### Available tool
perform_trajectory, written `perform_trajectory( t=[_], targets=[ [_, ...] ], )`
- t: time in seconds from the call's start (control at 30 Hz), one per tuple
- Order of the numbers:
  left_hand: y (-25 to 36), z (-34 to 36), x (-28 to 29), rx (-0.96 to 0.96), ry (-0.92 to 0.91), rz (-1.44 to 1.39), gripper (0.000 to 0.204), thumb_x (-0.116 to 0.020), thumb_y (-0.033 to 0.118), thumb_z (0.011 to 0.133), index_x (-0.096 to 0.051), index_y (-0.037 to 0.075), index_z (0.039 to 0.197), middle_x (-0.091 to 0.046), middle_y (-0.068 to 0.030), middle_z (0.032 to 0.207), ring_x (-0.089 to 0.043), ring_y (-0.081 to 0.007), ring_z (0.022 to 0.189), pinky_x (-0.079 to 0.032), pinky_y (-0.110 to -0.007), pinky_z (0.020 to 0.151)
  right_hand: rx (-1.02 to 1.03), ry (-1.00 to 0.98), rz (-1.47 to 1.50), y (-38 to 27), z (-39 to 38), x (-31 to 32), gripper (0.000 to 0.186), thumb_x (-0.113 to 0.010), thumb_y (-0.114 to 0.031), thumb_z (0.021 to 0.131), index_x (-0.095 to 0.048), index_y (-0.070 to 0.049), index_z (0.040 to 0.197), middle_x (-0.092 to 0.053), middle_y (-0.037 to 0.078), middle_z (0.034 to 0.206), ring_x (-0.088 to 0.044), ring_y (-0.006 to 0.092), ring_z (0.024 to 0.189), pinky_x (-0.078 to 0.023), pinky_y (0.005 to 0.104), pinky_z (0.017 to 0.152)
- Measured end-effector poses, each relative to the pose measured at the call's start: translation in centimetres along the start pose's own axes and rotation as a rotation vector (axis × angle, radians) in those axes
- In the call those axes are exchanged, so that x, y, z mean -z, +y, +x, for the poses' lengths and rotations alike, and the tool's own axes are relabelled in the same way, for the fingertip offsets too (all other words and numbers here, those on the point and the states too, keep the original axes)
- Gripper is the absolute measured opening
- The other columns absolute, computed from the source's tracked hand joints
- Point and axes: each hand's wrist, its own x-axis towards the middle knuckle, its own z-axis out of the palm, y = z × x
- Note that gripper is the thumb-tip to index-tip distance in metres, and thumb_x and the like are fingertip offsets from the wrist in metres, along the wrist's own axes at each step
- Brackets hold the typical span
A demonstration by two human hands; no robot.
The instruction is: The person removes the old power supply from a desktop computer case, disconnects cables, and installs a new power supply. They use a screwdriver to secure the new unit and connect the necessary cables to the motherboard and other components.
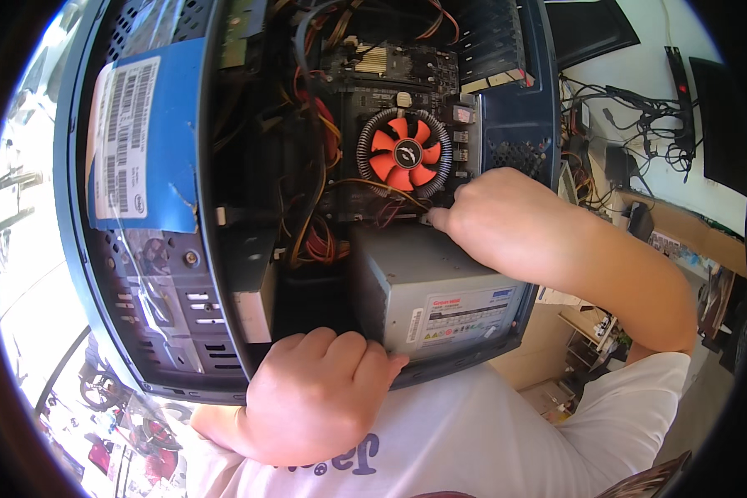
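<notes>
An opened computer case (519, 124) lies before me with its inside showing. On its motherboard (390, 91) sits a round cooler with a red fan (407, 153). A grey power supply (448, 307) with a label on its near face fills the near right corner. My left hand (315, 394) is curled over the near edge of the case, its thumb by the power supply's lower left corner. Between fan and power supply reaches my right hand (498, 220). Its fingers are pinched together beside a thin cable, and what they hold is hidden.
Bundled coloured wires (324, 245) run through the case left of the power supply. A drive bay panel with a blue label (149, 141) stands at the left. A power strip (682, 108), tangled black cables (639, 104) and a dark monitor (589, 33) are at the right.
</notes>
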Motion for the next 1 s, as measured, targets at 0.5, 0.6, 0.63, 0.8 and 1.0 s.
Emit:
perform_trajectory(
  t=[0.5, 0.6, 0.63, 0.8, 1.0],
  targets=[
    [0.4, -0.1, 0.0, 0.024, 0.010, 0.073, 0.029, -0.083, 0.015, 0.070, -0.056, 0.008, 0.063, -0.048, -0.0052, 0.062, -0.050, -0.0239, 0.051, -0.040, -0.037, 0.044, -0.051, 0.715, 0.161, -4.1, -6.8, -2.8, 0.047, -0.079, -0.035, 0.075, -0.067, -0.001, 0.105, -0.066, 0.015, 0.101, -0.060, 0.0367, 0.104, -0.044, 0.0524, 0.102],
    [0.6, 0.0, 0.1, 0.031, 0.009, 0.085, 0.034, -0.084, 0.017, 0.071, -0.053, 0.007, 0.061, -0.048, -0.0069, 0.061, -0.050, -0.0259, 0.050, -0.039, -0.038, 0.044, -0.047, 0.791, 0.136, -3.8, -6.9, -4.3, 0.061, -0.081, -0.042, 0.066, -0.067, 0.002, 0.106, -0.066, 0.015, 0.100, -0.060, 0.0361, 0.105, -0.037, 0.0552, 0.112],
    [0.7, 0.1, -0.1, 0.048, 0.014, 0.094, 0.035, -0.084, 0.018, 0.071, -0.053, 0.007, 0.062, -0.047, -0.0075, 0.061, -0.050, -0.0267, 0.050, -0.039, -0.038, 0.044, -0.030, 0.793, 0.166, -3.5, -6.6, -4.6, 0.060, -0.081, -0.042, 0.067, -0.067, 0.002, 0.106, -0.066, 0.014, 0.098, -0.061, 0.0347, 0.103, -0.037, 0.0549, 0.112],
    [1.4, 0.4, -0.4, 0.177, 0.033, 0.132, 0.039, -0.087, 0.025, 0.072, -0.054, 0.004, 0.067, -0.047, -0.0101, 0.061, -0.049, -0.0308, 0.050, -0.039, -0.040, 0.045, 0.008, 0.858, 0.244, -3.3, -5.0, -5.0, 0.059, -0.081, -0.038, 0.070, -0.064, 0.002, 0.110, -0.064, 0.010, 0.088, -0.062, 0.0259, 0.084, -0.044, 0.0443, 0.095],
    [1.4, 0.6, -0.4, 0.260, 0.015, 0.184, 0.043, -0.084, 0.036, 0.076, -0.053, 0.006, 0.068, -0.053, -0.0104, 0.065, -0.057, -0.0307, 0.053, -0.045, -0.040, 0.046, 0.003, 1.039, 0.136, -3.1, -3.5, -4.9, 0.052, -0.079, -0.038, 0.074, -0.064, 0.000, 0.106, -0.063, 0.007, 0.087, -0.061, 0.0230, 0.075, -0.043, 0.0357, 0.079]
  ],
)
